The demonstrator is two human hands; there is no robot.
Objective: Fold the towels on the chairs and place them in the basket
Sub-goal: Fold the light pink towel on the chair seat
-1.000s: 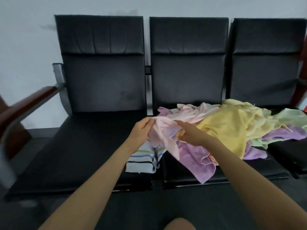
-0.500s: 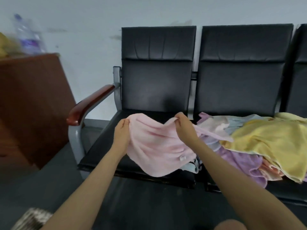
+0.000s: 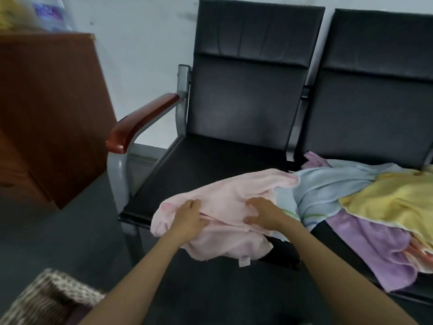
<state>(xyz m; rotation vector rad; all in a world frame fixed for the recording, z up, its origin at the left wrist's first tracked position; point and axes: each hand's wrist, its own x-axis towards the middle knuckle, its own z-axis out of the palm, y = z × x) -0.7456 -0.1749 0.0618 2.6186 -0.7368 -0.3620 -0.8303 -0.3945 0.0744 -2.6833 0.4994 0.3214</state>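
Beneath both hands, a pale pink towel [image 3: 225, 207] of soft terry cloth lay crumpled across the front of the black padded chair seat [image 3: 199, 165]. Its near part spilled over the seat's front edge, with a small white label [image 3: 244, 261] hanging below.

Judged from its folds and droop, it would be light and limp, with no stiffness to keep a shape, and its nap would grip rather than slip. It would best be taken at the corners or along a hem, since a hold in mid-cloth would only bunch it.

The left hand [image 3: 189, 219] rested on the towel's left part, fingers laid over the upper layer and thumb tucked at a crease, seemingly pinching that fold. The right hand [image 3: 264, 215], a little apart from the left, did the same on the right part, fingers spread on top and thumb at the same crease. Each hand looked lightly closed on cloth, though the exact grip under the fingers could not be made out.

Just right of the right hand, touching the pink towel, lay a heap of other loose towels: a light blue towel [image 3: 328, 184], a yellow towel [image 3: 386, 198] beyond it, and a purple towel [image 3: 375, 242] hanging off the next seat. Left of the left hand stood the chair's red-brown wooden armrest [image 3: 143, 120], and farther left a brown wooden cabinet [image 3: 46, 113]. Low beside the left forearm showed the corner of a woven wicker basket [image 3: 46, 299], well apart from the towel.
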